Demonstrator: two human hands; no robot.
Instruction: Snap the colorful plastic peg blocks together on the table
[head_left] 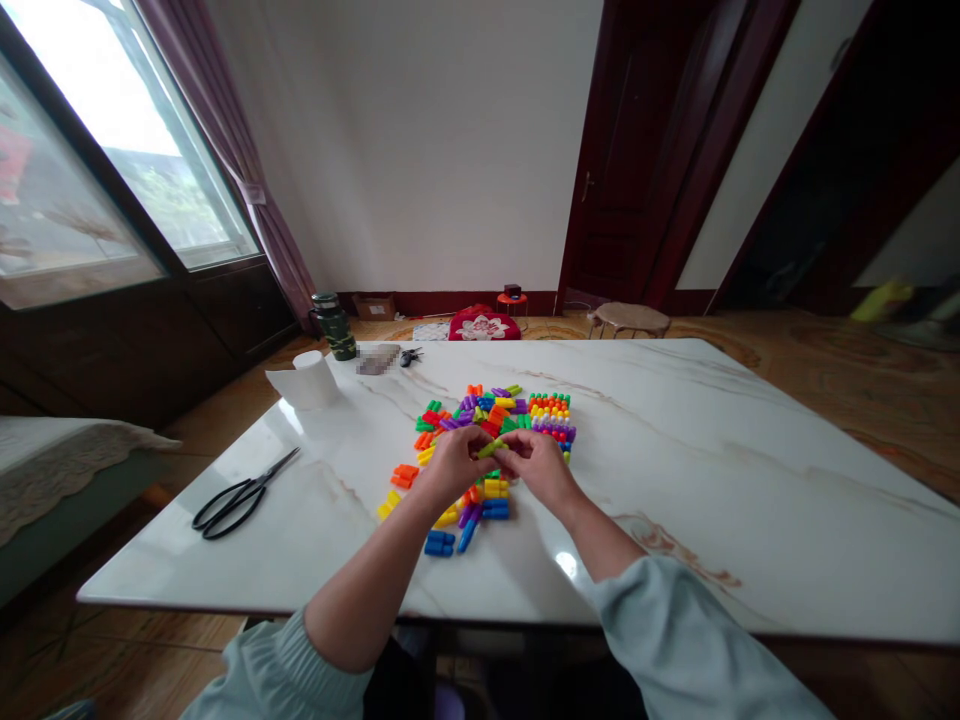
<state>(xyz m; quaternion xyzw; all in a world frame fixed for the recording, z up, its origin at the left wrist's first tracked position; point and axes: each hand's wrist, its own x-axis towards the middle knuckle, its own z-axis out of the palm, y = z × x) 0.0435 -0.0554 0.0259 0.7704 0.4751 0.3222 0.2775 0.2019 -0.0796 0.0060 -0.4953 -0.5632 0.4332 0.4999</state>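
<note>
Okay, current state: both hands are up over the middle of the counter [675, 530], on one green plastic peg [491, 449]. Its long axis lies nearly level across the view, with the right end slightly higher than the left. Left hand [450, 465] is on the left end, right hand [536, 465] on the right end. Fingers [471, 450] of both hands are closed, pinching the peg from either side. Peg sits between the hands, above the pile, clear of the counter. One piece or two joined: can't tell, fingers hide the ends.

Loose multicolour pegs [480, 425] are spread under and ahead of the hands. Neat rows of pegs [550, 420] sit just ahead of the right hand. Blue pegs [440, 543] lie at the near edge of the spread. Black-handled scissors [240, 497] lie well left of the hands. Paper towel roll [311, 380], camo-green thermos [334, 325] and keys [410, 356] are at the far left of the counter. Stool [628, 318] and red cushion [484, 325] are on the floor beyond.
</note>
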